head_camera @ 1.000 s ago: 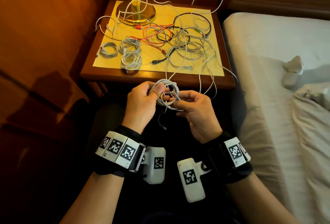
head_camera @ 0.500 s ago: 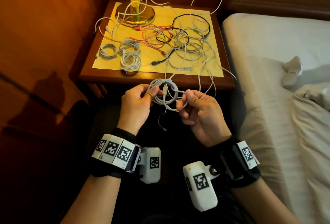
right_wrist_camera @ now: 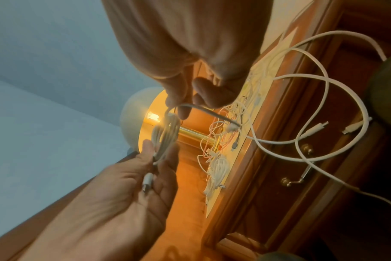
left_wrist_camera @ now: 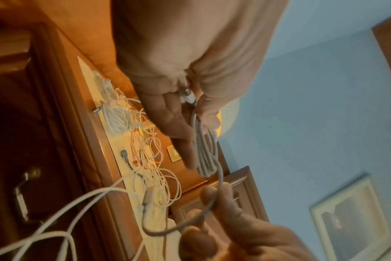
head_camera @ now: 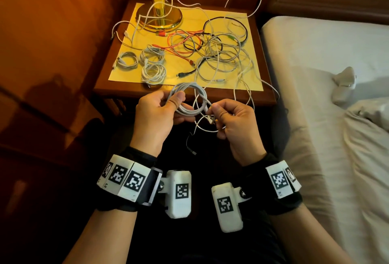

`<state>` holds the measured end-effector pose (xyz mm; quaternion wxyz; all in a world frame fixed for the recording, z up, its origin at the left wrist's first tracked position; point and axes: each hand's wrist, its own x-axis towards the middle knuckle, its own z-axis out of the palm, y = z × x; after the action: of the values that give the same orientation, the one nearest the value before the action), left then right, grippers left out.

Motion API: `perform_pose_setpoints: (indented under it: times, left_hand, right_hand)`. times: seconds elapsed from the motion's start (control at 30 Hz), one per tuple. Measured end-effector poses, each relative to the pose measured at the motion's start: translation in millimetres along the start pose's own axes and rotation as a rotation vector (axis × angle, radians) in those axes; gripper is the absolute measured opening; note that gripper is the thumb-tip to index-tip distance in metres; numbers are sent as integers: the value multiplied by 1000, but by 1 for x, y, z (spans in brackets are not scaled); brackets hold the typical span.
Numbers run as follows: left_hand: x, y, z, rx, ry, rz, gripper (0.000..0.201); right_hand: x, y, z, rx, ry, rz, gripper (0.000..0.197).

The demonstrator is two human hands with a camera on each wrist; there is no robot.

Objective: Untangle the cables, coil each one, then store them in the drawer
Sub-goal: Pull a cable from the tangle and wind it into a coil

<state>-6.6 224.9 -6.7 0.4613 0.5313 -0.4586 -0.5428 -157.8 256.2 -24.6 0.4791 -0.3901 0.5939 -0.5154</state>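
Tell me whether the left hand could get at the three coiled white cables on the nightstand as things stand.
Probably not yet: the left hand grips a half-wound white cable coil. The three coiled white cables lie uncovered on the yellow mat, so the way looks free once it lets go.

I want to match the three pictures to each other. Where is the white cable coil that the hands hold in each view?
Head: white cable coil at centre, left hand holds it, right hand pinches its strand.
Left wrist: coil at centre, hanging below the fingers.
Right wrist: coil left of centre, before the lit lamp.
Shared landmark: the yellow mat with loose cables.
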Motion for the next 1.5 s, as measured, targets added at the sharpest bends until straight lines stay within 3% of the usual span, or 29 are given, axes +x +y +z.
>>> perform_pose_setpoints:
  times: [0.13, 0.23, 0.4, 0.5, 0.7, 0.83, 1.1, 1.27, 1.5]
  left_hand:
    - [-6, 3, 7, -130, -18, -67, 17]
    - [-7, -2, 9, -166, 6, -94, 18]
    - [-7, -6, 9, -164, 5, -121, 19]
    - [-6, -8, 8, -118, -18, -118, 21]
    - [-2, -10, 6, -30, -39, -83, 23]
    - [2, -13, 6, -81, -14, -106, 21]
    - [0, -14, 11, -231, 70, -142, 25]
    - [-3, -11, 5, -466, -67, -153, 19]
    - [-4, -6, -2, -571, -324, -261, 40]
  right_hand:
    - [6, 2, 6, -33, 94, -27, 15]
    - [6, 0, 8, 100, 47, 6, 10]
    - [0, -8, 8, 280, 7, 7, 22]
    - [-1, -9, 10, 280, 6, 2, 30]
    - [0, -6, 10, 259, -6, 20, 12]
    - [-1, -4, 13, 267, -76, 92, 4]
    - [-2, -9, 17, 239, -140, 108, 12]
    - [-1, -11, 19, 180, -98, 84, 19]
    - [3, -10, 21, 338, -82, 165, 8]
